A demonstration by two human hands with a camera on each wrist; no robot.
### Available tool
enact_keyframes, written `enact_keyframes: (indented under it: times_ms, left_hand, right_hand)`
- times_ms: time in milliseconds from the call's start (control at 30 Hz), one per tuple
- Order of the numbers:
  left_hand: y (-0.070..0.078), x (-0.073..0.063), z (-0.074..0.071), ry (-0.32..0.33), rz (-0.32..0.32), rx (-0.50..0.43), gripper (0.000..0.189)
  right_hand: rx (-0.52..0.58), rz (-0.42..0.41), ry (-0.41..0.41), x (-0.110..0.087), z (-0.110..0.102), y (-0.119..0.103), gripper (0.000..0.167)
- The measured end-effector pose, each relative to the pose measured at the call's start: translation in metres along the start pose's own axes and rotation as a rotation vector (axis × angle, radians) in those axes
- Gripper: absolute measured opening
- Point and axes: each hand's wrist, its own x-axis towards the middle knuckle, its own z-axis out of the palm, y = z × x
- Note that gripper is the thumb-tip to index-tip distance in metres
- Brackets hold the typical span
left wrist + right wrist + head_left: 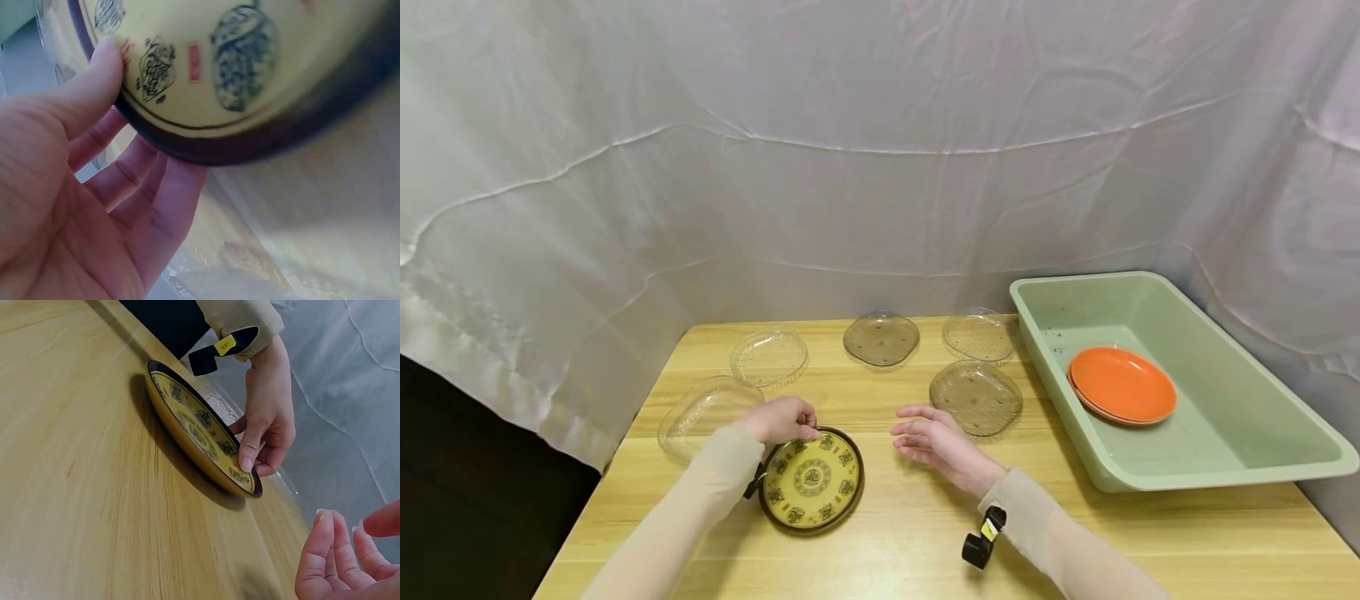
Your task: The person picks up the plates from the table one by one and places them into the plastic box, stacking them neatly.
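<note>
A person's left hand [781, 419] grips the rim of a dark-edged yellow plate [812, 492], thumb on top and fingers beneath, on the left side of a wooden table [910, 550]. The right hand [942, 446], fingers relaxed and empty, hovers to the plate's right. Around them lie 5 glass dishes [881, 340]; at right, orange plates [1123, 385] sit stacked inside a green basin [1210, 446].
</note>
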Motion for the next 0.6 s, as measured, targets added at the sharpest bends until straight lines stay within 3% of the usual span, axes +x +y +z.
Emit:
enact_keyframes:
  times_ms: [300,600]
  left_hand:
    - [0.002,0.003,0.011,0.076,-0.015,0.026,0.016]
    - [0.009,0.004,0.018,0.1,-0.115,-0.041,0.025]
  right_hand:
    - [0.009,0.002,0.008,0.0,-0.003,0.001,0.049]
    - [0.046,0.011,0.044,0.003,-0.004,0.0,0.048]
